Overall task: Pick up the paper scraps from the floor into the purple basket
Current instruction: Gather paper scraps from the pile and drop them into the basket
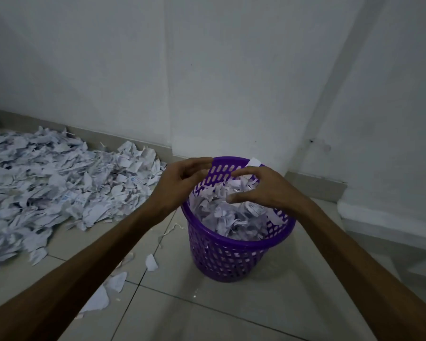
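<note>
One basket (purple), two hands.

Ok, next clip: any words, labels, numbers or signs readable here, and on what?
None can be read.
Paper scraps on the floor: faint blue and dark print marks, too blurred to read.
Scraps in the purple basket: dark marks, unreadable.
Basket and walls: no label or sign visible.

Plain white walls meet in a corner, with a projecting pillar edge on the right — a pale skirting strip runs along their base. The floor is glossy light tile with dark grout lines, dimly lit.
</note>
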